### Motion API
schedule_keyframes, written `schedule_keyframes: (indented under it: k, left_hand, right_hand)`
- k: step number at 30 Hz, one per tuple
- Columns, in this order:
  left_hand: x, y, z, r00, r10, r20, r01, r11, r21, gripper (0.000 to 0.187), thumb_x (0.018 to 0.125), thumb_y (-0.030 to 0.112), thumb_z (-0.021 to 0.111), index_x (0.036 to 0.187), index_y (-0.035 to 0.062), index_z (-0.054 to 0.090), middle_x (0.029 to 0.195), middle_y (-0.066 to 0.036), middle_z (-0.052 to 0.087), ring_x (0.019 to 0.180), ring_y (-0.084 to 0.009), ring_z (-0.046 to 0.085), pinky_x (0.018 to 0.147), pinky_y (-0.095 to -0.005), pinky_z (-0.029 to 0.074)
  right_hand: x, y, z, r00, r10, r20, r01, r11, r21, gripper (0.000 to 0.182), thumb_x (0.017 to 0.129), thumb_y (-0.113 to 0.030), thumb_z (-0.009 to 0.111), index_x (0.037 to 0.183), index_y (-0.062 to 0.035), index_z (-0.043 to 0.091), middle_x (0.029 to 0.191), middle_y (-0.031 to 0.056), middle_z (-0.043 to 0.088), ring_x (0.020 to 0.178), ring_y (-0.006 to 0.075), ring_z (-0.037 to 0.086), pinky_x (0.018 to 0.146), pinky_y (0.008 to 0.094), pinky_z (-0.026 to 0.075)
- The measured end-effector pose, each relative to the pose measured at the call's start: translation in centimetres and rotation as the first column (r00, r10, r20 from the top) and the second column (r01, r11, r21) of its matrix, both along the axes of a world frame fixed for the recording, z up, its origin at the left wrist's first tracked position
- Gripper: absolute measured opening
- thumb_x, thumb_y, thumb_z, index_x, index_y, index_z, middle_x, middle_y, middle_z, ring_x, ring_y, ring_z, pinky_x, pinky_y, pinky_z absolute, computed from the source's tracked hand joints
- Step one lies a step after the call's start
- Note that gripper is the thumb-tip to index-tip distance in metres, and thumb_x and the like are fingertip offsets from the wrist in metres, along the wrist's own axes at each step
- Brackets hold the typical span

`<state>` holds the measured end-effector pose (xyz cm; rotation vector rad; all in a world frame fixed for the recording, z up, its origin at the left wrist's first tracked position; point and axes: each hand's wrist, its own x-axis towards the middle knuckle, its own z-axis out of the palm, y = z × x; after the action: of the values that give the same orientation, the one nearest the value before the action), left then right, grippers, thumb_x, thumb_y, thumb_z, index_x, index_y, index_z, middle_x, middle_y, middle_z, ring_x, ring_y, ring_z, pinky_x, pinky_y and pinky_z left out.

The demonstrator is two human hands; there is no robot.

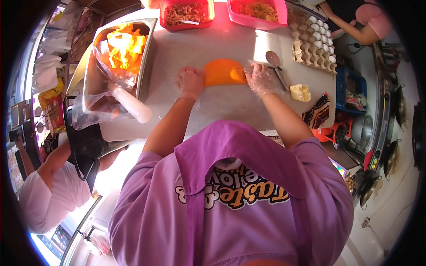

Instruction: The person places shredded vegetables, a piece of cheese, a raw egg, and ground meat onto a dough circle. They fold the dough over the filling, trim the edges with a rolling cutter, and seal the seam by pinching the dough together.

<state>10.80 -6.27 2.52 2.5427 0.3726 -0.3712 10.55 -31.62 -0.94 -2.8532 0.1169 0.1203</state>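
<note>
An orange half-round sheet of dough (224,72) lies on the grey work table (177,119), its straight edge toward me. My left hand (189,83), in a clear plastic glove, is at the left end of the dough. At its right end is my right hand (261,80), also gloved, with the fingers bent at the edge. Whether either hand grips the dough cannot be made out. A wheel cutter (273,59) lies just right of my right hand, beside a yellow block (300,93).
A metal tray (152,48) with orange dough and a rolling pin (133,105) stands left. Pink tubs (284,13) of filling stand at the back. Eggs sit in a carton (306,55) at right, near a patterned cloth (317,111). People are at both sides.
</note>
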Motion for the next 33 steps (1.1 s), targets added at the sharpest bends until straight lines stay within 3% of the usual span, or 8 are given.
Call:
schedule_keyframes:
  k: [7,15,17,18,21,26,28,33]
  left_hand:
    - [-0.7,-0.7,-1.4,0.993,0.056,0.101,-0.058,0.998,0.019,0.037,0.083,0.044,0.059,0.105,0.0145,0.058,0.128,-0.006,0.044,0.125,-0.0312,0.035,0.101,-0.0509,0.025]
    - [0.5,0.6,-1.7,0.998,0.023,0.058,-0.025,0.999,0.037,0.036,0.085,0.045,0.055,0.102,0.0136,0.060,0.120,-0.008,0.051,0.116,-0.0307,0.046,0.095,-0.0474,0.034]
    - [2.3,1.3,-2.1,0.999,0.025,-0.029,-0.027,0.997,-0.076,0.036,0.086,0.045,0.054,0.103,0.0143,0.059,0.120,-0.007,0.051,0.114,-0.0302,0.048,0.095,-0.0474,0.034]
    - [2.7,1.4,-2.4,1.000,-0.009,0.010,0.009,0.999,-0.050,0.036,0.086,0.045,0.053,0.103,0.0142,0.060,0.118,-0.007,0.053,0.110,-0.0298,0.051,0.093,-0.0464,0.036]
    - [3.2,0.2,-2.2,0.998,-0.027,0.063,0.026,0.999,0.022,0.037,0.086,0.046,0.052,0.103,0.0139,0.060,0.117,-0.007,0.054,0.107,-0.0289,0.053,0.090,-0.0461,0.038]
    - [3.1,-1.0,-1.7,0.991,-0.027,0.129,0.013,0.994,0.104,0.036,0.087,0.046,0.054,0.100,0.0133,0.060,0.114,-0.009,0.055,0.106,-0.0301,0.054,0.087,-0.0458,0.042]
    - [3.0,-1.3,-1.8,0.996,0.032,0.083,-0.036,0.999,0.039,0.037,0.084,0.046,0.057,0.103,0.0142,0.058,0.121,-0.007,0.049,0.118,-0.0303,0.042,0.095,-0.0541,0.029]
    - [2.5,-1.9,-1.8,0.991,0.026,0.128,-0.037,0.995,0.088,0.036,0.084,0.045,0.058,0.103,0.0151,0.058,0.120,-0.007,0.049,0.117,-0.0316,0.042,0.095,-0.0515,0.029]
  right_hand:
    - [-0.8,1.2,1.4,0.998,0.054,0.028,-0.049,0.986,-0.157,0.053,0.089,-0.039,0.051,0.137,-0.0240,0.034,0.120,0.0081,0.048,0.109,0.0284,0.049,0.089,0.0481,0.037]
    - [0.8,-0.4,0.7,0.979,0.183,-0.096,-0.201,0.947,-0.252,0.056,0.091,-0.038,0.047,0.142,-0.0229,0.027,0.118,0.0112,0.051,0.106,0.0299,0.052,0.088,0.0505,0.038]
    - [2.4,-1.4,-0.2,0.995,0.097,0.018,-0.099,0.968,0.232,0.061,0.091,-0.042,0.046,0.145,-0.0238,0.021,0.123,0.0140,0.049,0.110,0.0325,0.050,0.090,0.0527,0.037]
    - [2.3,-1.6,-0.9,0.996,0.092,0.010,-0.092,0.968,0.233,0.061,0.091,-0.042,0.046,0.145,-0.0238,0.021,0.123,0.0140,0.049,0.110,0.0325,0.050,0.090,0.0527,0.037]
    - [2.9,0.6,1.1,0.997,0.073,-0.035,-0.075,0.997,-0.033,0.068,0.091,-0.047,0.044,0.147,-0.0236,0.014,0.124,0.0127,0.049,0.110,0.0346,0.048,0.089,0.0545,0.036]
    - [2.9,1.5,1.7,0.994,0.112,-0.019,-0.113,0.989,-0.091,0.063,0.091,-0.047,0.043,0.146,-0.0253,0.020,0.118,0.0110,0.050,0.105,0.0317,0.049,0.088,0.0514,0.036]
    - [3.0,1.6,2.1,0.987,0.154,-0.044,-0.158,0.979,-0.127,0.057,0.092,-0.045,0.042,0.144,-0.0274,0.025,0.116,0.0101,0.049,0.101,0.0298,0.050,0.087,0.0491,0.037]
    - [3.2,1.7,2.5,0.967,0.207,-0.146,-0.237,0.944,-0.231,0.056,0.093,-0.044,0.040,0.144,-0.0275,0.024,0.116,0.0105,0.049,0.102,0.0300,0.050,0.087,0.0477,0.037]
